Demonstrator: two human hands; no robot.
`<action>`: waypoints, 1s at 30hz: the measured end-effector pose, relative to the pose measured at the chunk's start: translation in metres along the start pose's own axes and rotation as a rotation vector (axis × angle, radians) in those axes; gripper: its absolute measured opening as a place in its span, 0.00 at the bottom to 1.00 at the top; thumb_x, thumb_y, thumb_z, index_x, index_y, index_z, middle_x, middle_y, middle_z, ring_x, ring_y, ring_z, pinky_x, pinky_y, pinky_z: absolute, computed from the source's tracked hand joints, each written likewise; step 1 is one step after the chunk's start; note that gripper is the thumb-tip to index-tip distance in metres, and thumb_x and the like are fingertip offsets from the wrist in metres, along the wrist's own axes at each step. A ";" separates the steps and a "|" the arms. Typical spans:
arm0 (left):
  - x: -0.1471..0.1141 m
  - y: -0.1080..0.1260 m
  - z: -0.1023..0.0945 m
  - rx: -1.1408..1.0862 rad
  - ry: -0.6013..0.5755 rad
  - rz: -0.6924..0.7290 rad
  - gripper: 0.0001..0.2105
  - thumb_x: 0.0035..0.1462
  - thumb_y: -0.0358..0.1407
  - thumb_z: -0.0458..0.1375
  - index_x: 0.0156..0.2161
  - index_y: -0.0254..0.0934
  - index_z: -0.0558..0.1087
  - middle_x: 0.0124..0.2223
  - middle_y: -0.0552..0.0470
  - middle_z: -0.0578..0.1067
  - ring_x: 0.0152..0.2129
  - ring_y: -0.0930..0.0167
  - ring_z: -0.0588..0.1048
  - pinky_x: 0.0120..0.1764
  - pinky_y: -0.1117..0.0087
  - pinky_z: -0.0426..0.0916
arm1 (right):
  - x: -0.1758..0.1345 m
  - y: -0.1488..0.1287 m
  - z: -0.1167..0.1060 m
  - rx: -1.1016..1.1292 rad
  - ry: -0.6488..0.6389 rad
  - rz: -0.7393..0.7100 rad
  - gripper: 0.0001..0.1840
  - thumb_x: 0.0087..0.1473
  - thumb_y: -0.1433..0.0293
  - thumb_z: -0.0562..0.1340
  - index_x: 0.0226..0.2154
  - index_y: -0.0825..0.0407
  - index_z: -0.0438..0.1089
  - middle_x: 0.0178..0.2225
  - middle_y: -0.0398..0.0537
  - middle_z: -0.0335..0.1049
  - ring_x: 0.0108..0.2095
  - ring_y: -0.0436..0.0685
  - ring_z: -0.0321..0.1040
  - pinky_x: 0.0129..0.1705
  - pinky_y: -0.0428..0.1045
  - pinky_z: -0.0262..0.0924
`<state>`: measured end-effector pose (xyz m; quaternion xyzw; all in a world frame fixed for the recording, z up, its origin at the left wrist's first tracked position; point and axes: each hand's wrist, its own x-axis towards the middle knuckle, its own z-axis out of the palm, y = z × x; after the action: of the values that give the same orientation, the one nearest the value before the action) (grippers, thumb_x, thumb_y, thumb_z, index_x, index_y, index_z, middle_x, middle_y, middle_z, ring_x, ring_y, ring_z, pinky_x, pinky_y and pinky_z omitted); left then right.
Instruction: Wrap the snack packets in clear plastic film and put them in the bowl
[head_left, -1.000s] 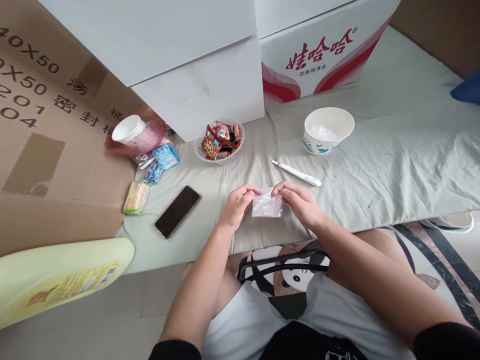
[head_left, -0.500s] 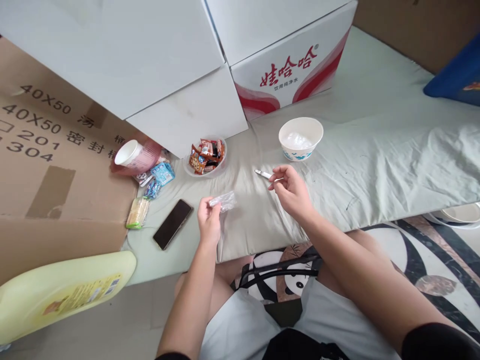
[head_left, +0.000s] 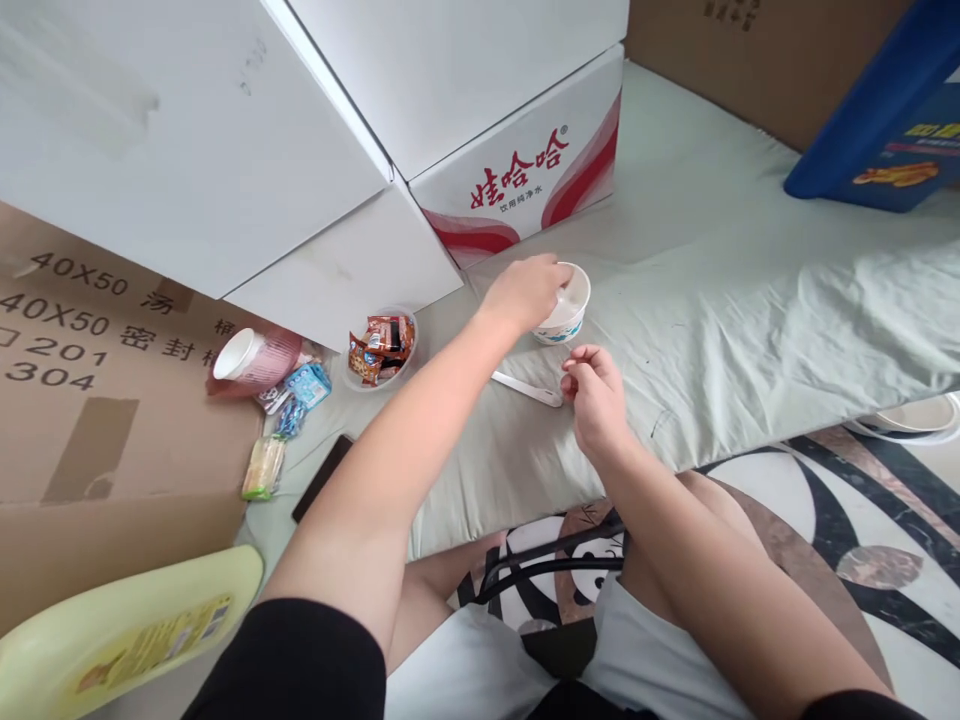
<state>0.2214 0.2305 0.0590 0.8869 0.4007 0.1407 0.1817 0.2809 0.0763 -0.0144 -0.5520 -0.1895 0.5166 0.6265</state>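
My left hand (head_left: 525,290) reaches across to the white paper bowl (head_left: 561,332) with a blue pattern. Its fingers bend down inside the rim, so the fingertips and whatever they grip are partly hidden. Some clear plastic seems to lie in the bowl, but it is hard to make out. Just in front of the bowl is my right hand (head_left: 596,395), thumb and fingers pinched together; a tiny thing may be between them. A slim white-handled tool (head_left: 527,389) lies on the cloth left of my right hand, apart from the fingers.
A clear tub (head_left: 411,365) of brown snack packets (head_left: 382,345) stands left of my left arm. Farther left are a paper cup (head_left: 238,355), small packets and a phone (head_left: 322,475). White cartons (head_left: 517,165) rise behind. A blue container (head_left: 862,150) stands at right.
My left hand has moved from the front left, where it held a clear plastic wrapper, into the bowl. The white-handled tool now lies in full view beside my right hand. The view has shifted.
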 end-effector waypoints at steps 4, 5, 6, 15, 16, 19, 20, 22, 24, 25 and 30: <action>0.030 -0.011 0.022 -0.005 -0.391 -0.162 0.10 0.40 0.24 0.65 0.19 0.38 0.70 0.19 0.54 0.67 0.28 0.62 0.75 0.42 0.60 0.69 | 0.003 -0.001 -0.002 -0.029 -0.044 -0.094 0.09 0.48 0.66 0.55 0.35 0.46 0.57 0.32 0.41 0.61 0.26 0.49 0.58 0.29 0.47 0.55; 0.035 -0.011 0.021 -0.038 -0.470 -0.213 0.09 0.42 0.27 0.65 0.18 0.38 0.70 0.18 0.54 0.67 0.25 0.63 0.75 0.40 0.60 0.70 | 0.004 -0.002 -0.002 -0.038 -0.057 -0.102 0.09 0.48 0.66 0.54 0.35 0.46 0.56 0.32 0.41 0.61 0.26 0.49 0.58 0.29 0.47 0.55; 0.038 -0.011 0.017 -0.086 -0.511 -0.257 0.08 0.46 0.30 0.64 0.19 0.37 0.72 0.18 0.53 0.69 0.23 0.64 0.74 0.37 0.61 0.70 | 0.006 -0.002 -0.002 -0.045 -0.067 -0.104 0.09 0.48 0.66 0.54 0.35 0.46 0.56 0.32 0.41 0.61 0.26 0.49 0.58 0.28 0.47 0.54; -0.039 -0.018 -0.074 -0.404 0.192 -0.233 0.13 0.63 0.37 0.53 0.29 0.35 0.74 0.23 0.53 0.72 0.21 0.73 0.74 0.29 0.73 0.70 | -0.001 -0.001 0.003 -0.176 -0.108 -0.161 0.05 0.51 0.68 0.53 0.35 0.47 0.58 0.33 0.44 0.65 0.26 0.50 0.59 0.30 0.48 0.56; -0.061 -0.022 -0.080 -0.423 0.245 -0.254 0.12 0.62 0.37 0.53 0.29 0.35 0.73 0.22 0.54 0.72 0.20 0.73 0.73 0.28 0.73 0.69 | -0.005 0.001 0.004 -0.278 -0.137 -0.235 0.05 0.52 0.69 0.54 0.35 0.47 0.59 0.33 0.45 0.66 0.28 0.52 0.61 0.32 0.49 0.57; -0.138 -0.036 -0.089 -0.519 0.358 -0.326 0.12 0.59 0.38 0.53 0.28 0.36 0.73 0.22 0.53 0.72 0.18 0.74 0.71 0.24 0.73 0.66 | -0.015 0.011 0.008 -0.737 -0.253 -0.546 0.05 0.55 0.70 0.55 0.35 0.47 0.65 0.34 0.50 0.70 0.36 0.59 0.66 0.39 0.54 0.59; -0.164 -0.042 -0.089 -0.548 0.395 -0.350 0.12 0.59 0.39 0.53 0.28 0.36 0.74 0.22 0.53 0.73 0.17 0.74 0.70 0.23 0.73 0.65 | -0.017 0.016 0.009 -0.901 -0.270 -0.629 0.07 0.56 0.70 0.56 0.37 0.48 0.68 0.36 0.52 0.72 0.39 0.62 0.66 0.41 0.56 0.59; -0.213 -0.059 -0.087 -0.555 0.487 -0.384 0.14 0.58 0.41 0.52 0.28 0.37 0.74 0.22 0.52 0.73 0.17 0.73 0.70 0.23 0.72 0.64 | -0.020 0.024 0.010 -1.180 -0.241 -0.708 0.11 0.57 0.69 0.57 0.41 0.49 0.72 0.42 0.57 0.73 0.43 0.67 0.66 0.44 0.59 0.58; -0.253 -0.082 -0.087 -0.490 0.603 -0.449 0.13 0.57 0.41 0.52 0.27 0.37 0.73 0.21 0.53 0.71 0.17 0.73 0.69 0.24 0.72 0.63 | -0.021 0.032 0.009 -1.360 -0.188 -0.715 0.15 0.58 0.67 0.58 0.46 0.50 0.73 0.46 0.60 0.73 0.46 0.70 0.65 0.46 0.61 0.58; -0.270 -0.096 -0.088 -0.428 0.663 -0.501 0.12 0.56 0.39 0.52 0.26 0.38 0.73 0.21 0.54 0.71 0.18 0.73 0.69 0.24 0.72 0.63 | -0.021 0.034 0.008 -1.415 -0.174 -0.712 0.17 0.58 0.66 0.57 0.48 0.51 0.73 0.47 0.61 0.73 0.47 0.71 0.64 0.46 0.62 0.58; -0.322 -0.170 -0.100 -0.122 0.849 -0.780 0.04 0.54 0.33 0.56 0.28 0.39 0.70 0.26 0.56 0.71 0.26 0.72 0.71 0.35 0.71 0.66 | -0.020 0.038 0.009 -1.535 -0.177 -0.723 0.19 0.61 0.64 0.55 0.49 0.50 0.74 0.47 0.60 0.73 0.49 0.71 0.64 0.47 0.62 0.58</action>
<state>-0.1363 0.1110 0.0411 0.5274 0.7269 0.4297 0.0940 0.2492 0.0577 -0.0387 -0.6868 -0.6999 0.0544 0.1883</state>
